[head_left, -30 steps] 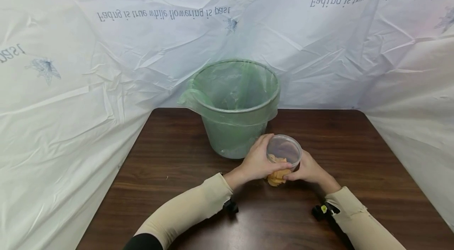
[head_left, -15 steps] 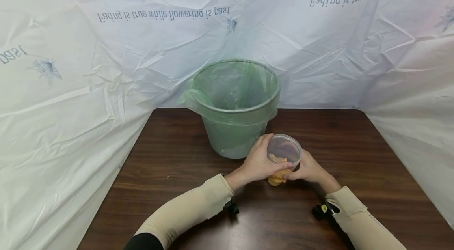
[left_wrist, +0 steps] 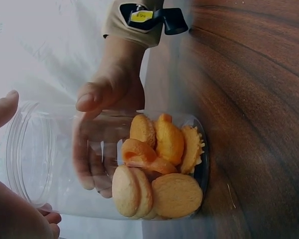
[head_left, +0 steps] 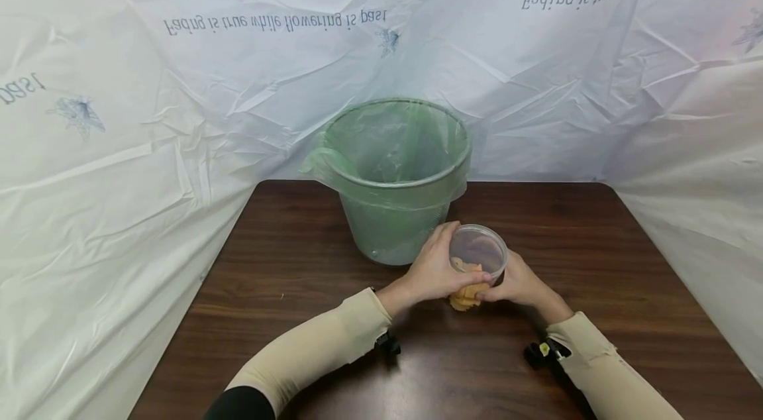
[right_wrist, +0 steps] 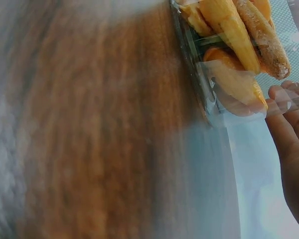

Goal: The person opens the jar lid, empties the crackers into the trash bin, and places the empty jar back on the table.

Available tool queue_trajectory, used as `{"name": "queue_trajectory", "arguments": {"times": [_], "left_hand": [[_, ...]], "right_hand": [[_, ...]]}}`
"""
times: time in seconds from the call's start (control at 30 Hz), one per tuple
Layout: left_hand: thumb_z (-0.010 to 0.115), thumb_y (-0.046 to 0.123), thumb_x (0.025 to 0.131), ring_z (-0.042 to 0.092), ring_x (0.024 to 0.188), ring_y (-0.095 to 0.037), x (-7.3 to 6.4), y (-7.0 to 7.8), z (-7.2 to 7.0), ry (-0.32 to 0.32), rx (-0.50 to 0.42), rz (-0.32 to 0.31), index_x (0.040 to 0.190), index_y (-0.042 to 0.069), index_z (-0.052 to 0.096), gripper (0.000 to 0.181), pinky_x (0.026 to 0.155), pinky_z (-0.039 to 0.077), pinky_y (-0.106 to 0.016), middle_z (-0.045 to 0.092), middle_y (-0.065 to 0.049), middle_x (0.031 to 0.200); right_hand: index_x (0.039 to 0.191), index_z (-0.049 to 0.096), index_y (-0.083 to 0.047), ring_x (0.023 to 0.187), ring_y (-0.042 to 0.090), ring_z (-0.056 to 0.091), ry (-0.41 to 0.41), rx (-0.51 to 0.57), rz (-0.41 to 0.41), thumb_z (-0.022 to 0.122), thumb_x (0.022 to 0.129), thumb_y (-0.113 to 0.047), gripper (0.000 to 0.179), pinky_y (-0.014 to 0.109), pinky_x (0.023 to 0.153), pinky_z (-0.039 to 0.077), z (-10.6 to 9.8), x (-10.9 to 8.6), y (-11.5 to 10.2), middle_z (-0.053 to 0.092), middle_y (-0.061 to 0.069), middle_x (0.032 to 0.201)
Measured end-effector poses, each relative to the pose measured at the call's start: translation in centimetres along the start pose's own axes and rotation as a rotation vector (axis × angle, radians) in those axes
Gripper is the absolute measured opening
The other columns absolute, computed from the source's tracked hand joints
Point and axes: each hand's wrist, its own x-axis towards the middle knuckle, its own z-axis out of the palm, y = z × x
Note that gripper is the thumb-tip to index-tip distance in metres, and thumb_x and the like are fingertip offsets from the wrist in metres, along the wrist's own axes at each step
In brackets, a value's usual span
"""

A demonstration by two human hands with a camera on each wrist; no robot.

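Note:
A clear plastic jar (head_left: 477, 249) stands roughly upright, its base at the tabletop. Several biscuits (left_wrist: 177, 194) of different shapes, pale and orange, lie at its bottom. From the left, my left hand (head_left: 438, 271) grips the jar near its threaded rim, thumb across the near side. My right hand (head_left: 520, 282) holds the opposite side, with its thumb in front and its fingers wrapped behind the wall. Those fingers show through the clear plastic in the left wrist view. No lid shows on the rim.
A mesh waste bin (head_left: 396, 221) lined with a green bag stands behind the jar, slightly left, close to my left hand. The dark wooden table (head_left: 286, 241) meets white plastic sheeting (head_left: 268, 75) at the back and sides.

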Motion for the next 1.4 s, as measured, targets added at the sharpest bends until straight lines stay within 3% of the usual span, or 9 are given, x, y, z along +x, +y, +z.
{"name": "queue_trajectory", "arguments": {"times": [0.1,0.3,0.6,0.87,1.17,1.4], "left_hand": [[0.081,0.058,0.07,0.043,0.135,-0.023,0.0,0.0,-0.1,-0.003,-0.002,0.002,0.152,0.01,0.029,0.108,0.105,0.042,-0.04,0.036,-0.005,0.152],[0.082,0.055,0.071,0.043,0.135,-0.023,0.1,-0.1,-0.5,-0.015,-0.023,0.019,0.152,0.009,0.028,0.107,0.105,0.042,-0.041,0.036,-0.005,0.152],[0.08,0.053,0.072,0.043,0.135,-0.021,0.5,0.0,-1.1,-0.026,-0.009,0.059,0.151,0.01,0.03,0.104,0.107,0.04,-0.039,0.038,-0.005,0.151],[0.08,0.048,0.076,0.044,0.134,-0.025,1.2,-0.6,-1.6,-0.052,-0.044,0.13,0.152,0.012,0.029,0.098,0.106,0.041,-0.039,0.04,-0.003,0.15],[0.08,0.045,0.078,0.042,0.136,-0.018,2.0,-1.1,-2.1,-0.069,-0.055,0.218,0.152,0.015,0.031,0.094,0.108,0.04,-0.036,0.04,-0.001,0.151],[0.079,0.041,0.079,0.038,0.138,-0.013,2.8,-1.8,-2.3,-0.105,-0.05,0.31,0.151,0.014,0.031,0.09,0.11,0.036,-0.032,0.039,-0.002,0.151]], "right_hand": [[0.136,0.046,0.006,0.107,0.037,0.059,0.0,0.004,-0.002,0.094,0.052,-0.007,0.098,0.024,0.094,0.045,0.0,0.0,0.0,0.061,0.022,0.124],[0.137,0.047,0.0,0.11,0.027,0.059,-0.005,0.002,0.015,0.094,0.055,-0.014,0.096,0.017,0.095,0.042,0.0,0.1,-0.3,0.061,0.015,0.125],[0.136,0.048,-0.001,0.11,0.023,0.059,-0.001,0.007,0.018,0.094,0.057,-0.018,0.094,0.016,0.095,0.042,-0.1,0.0,-0.1,0.062,0.013,0.124],[0.136,0.047,0.001,0.111,0.02,0.059,0.002,0.014,0.011,0.094,0.055,-0.017,0.095,0.015,0.096,0.04,-0.1,0.0,0.0,0.062,0.015,0.123],[0.137,0.047,-0.001,0.111,0.018,0.059,0.003,0.027,-0.02,0.094,0.056,-0.016,0.095,0.016,0.094,0.042,0.0,0.1,-0.3,0.061,0.017,0.123],[0.139,0.046,-0.008,0.113,0.007,0.057,-0.005,0.034,-0.004,0.093,0.057,-0.016,0.094,0.016,0.094,0.042,0.0,0.0,-0.2,0.061,0.006,0.125]]}}
